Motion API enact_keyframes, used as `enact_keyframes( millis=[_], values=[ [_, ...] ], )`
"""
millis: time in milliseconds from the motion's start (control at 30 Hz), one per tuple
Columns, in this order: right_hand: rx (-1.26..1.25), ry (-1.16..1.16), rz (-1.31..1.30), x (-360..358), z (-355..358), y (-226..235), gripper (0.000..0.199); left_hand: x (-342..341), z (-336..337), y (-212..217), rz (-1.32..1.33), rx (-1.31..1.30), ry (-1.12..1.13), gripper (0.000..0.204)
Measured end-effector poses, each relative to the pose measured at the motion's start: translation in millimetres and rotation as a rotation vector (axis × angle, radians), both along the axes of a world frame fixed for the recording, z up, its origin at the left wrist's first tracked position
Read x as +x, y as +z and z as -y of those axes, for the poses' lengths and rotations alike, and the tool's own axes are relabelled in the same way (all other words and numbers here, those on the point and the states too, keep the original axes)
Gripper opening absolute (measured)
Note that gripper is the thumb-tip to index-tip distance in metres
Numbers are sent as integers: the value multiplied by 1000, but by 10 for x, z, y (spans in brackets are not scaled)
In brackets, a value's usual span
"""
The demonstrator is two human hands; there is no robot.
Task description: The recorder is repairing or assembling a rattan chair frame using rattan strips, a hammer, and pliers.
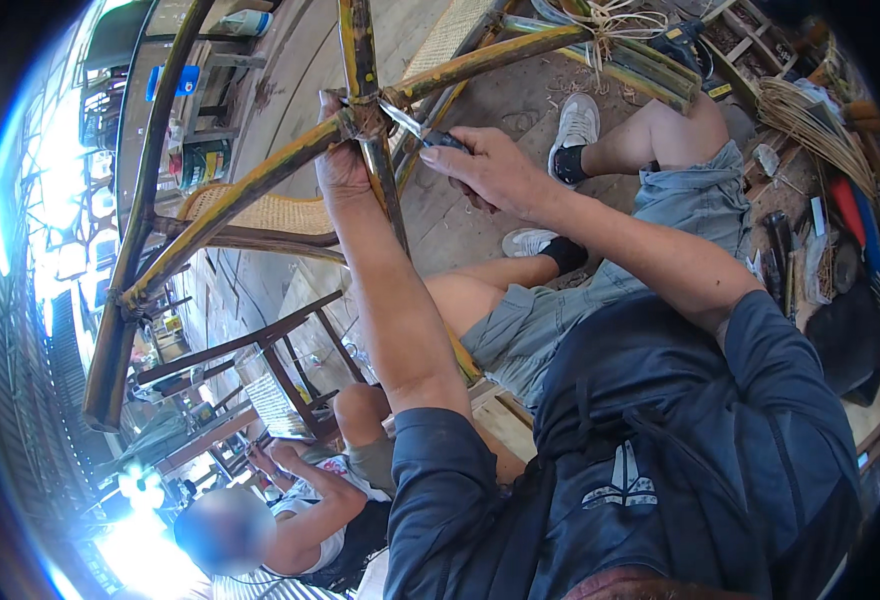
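Note:
A bamboo furniture frame (250,190) with dark and yellow mottled poles stretches across the upper left. Several of its poles meet at a bound joint (368,122). Behind that joint, my left hand (343,168) is closed around the frame, its fingers partly hidden by the poles. My right hand (505,172) grips the dark handle of a knife (406,121). The blade points up and left, its tip at or very near the binding; whether it touches I cannot tell.
Loose cane strips (620,28) lie over bamboo pieces at the top. A cane coil (810,120) and hand tools (782,250) sit at my right. At lower left another person (305,510) works beside a dark wooden chair frame (285,365). Woven cane panels (270,215) show behind the frame.

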State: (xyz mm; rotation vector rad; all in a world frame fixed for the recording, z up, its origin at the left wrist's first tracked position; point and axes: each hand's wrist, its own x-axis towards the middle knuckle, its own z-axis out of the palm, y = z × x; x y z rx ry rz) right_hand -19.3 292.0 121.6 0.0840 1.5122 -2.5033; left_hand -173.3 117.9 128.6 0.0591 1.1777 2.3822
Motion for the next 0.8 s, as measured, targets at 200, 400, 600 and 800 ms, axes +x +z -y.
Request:
enact_keyframes(
  millis=[200,400,600,800],
  values=[
    [-31,70,33,-3,-45,86,33,4,26,-29,-2,-21,-11,47],
    [-52,56,21,-12,-29,56,33,83,-61,48,-68,-75,-13,30],
    [-122,79,36,-20,-35,67,31,109,-93,118,-75,-63,-12,30],
    [-231,-7,47,14,167,36,30,191,-108,149,-115,-138,49,29]
  ],
)
